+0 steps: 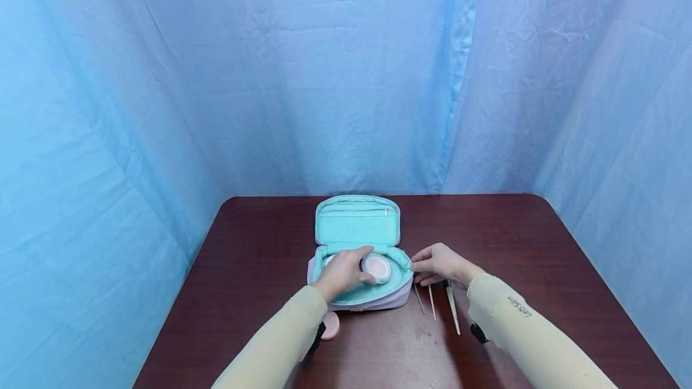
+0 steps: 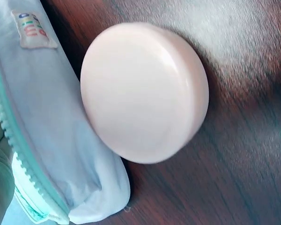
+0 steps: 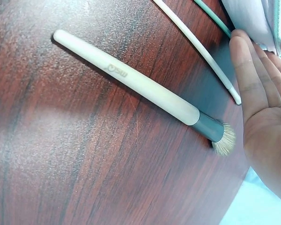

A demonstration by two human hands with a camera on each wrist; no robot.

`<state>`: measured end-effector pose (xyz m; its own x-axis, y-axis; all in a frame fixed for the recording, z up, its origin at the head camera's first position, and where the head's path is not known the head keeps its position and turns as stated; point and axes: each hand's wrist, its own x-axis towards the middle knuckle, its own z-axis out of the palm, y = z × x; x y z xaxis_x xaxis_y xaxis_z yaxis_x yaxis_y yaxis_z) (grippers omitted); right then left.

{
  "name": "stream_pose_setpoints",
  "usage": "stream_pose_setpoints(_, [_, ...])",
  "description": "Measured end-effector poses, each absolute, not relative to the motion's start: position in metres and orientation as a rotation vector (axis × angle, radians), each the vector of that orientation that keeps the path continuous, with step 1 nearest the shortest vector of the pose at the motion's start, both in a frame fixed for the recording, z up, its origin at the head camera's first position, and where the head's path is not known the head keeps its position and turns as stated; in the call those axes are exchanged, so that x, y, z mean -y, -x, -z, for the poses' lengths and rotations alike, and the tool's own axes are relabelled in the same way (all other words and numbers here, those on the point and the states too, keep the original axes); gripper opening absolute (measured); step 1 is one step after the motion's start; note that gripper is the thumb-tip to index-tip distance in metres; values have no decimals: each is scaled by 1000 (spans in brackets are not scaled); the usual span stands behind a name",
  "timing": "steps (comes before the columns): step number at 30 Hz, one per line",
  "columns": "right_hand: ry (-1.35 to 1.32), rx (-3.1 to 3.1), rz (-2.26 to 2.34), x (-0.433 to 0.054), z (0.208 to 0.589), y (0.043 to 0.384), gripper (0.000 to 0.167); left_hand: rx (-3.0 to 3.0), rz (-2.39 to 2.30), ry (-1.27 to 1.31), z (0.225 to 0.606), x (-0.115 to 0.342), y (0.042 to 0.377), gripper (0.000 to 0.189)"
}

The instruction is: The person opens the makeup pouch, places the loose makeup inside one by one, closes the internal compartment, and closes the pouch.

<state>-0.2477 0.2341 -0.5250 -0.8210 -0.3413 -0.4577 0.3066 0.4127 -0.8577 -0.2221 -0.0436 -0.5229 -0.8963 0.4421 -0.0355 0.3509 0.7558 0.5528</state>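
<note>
A soft cosmetic bag (image 1: 357, 230), lilac outside with a mint lining, lies unzipped with its lid folded back. Over its main compartment, my left hand (image 1: 344, 272) holds a round compact (image 1: 376, 268) with a pale pink face and clear rim, thumb and fingers at its left side. My right hand (image 1: 446, 264) pinches the bag's right edge, its outer fingers nearly straight in the right wrist view. Beside the bag's front wall sits a round pink case (image 2: 143, 93). Below the right hand lies a makeup brush (image 3: 136, 84) with pale handle and dark ferrule.
Two thin sticks lie between bag and brush: a pale stick (image 3: 196, 44) and a greenish stick (image 3: 213, 18). A pale object, mostly hidden by the left hand, shows inside the bag. Blue curtains (image 1: 346, 77) surround the dark wooden table (image 1: 259, 245).
</note>
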Motion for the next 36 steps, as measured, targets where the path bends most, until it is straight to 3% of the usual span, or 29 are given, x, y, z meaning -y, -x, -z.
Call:
stream_pose_setpoints(7, [20,-2097,1432,-232,525,247,36,-2821,-801,-694,524,50,223,56])
stream_pose_setpoints(28, [25,-2094,1434,-231,524,248,37,-2813,-751,-766,524,49,223,41])
stream_pose_setpoints(32, [24,-2098,1429,-232,524,248,38,-2767,-811,-785,523,52,224,32])
stream_pose_setpoints(36, [18,-2104,1428,-231,524,248,38,-2742,-792,-772,522,53,224,35])
